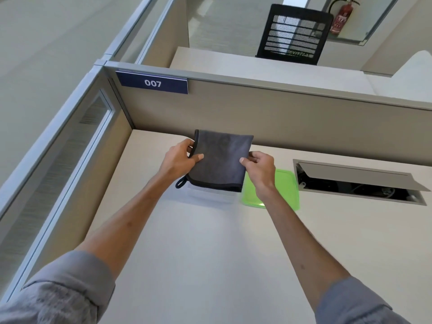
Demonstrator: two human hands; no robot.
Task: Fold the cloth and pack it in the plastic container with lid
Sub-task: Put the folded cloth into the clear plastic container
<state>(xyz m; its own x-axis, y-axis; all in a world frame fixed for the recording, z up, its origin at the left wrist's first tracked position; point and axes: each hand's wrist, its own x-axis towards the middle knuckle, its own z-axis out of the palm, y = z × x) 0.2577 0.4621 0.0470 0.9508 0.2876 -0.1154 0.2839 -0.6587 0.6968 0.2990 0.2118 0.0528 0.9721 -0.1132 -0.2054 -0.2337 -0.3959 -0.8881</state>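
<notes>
A dark grey cloth (221, 160), folded into a rough square with a small hanging loop at its lower left corner, is held up above the desk. My left hand (180, 160) pinches its left edge and my right hand (259, 169) pinches its right edge. Just below the cloth stands a clear plastic container (210, 195), faint against the desk and partly hidden by the cloth. A green lid (286, 190) lies flat on the desk to the right of it, partly under my right wrist.
The beige desk (210, 253) sits in a cubicle with partition walls at the back (280, 118) and left. An open cable hatch (360, 181) is set in the desk at the right. A black mesh chair (294, 33) stands beyond the partition.
</notes>
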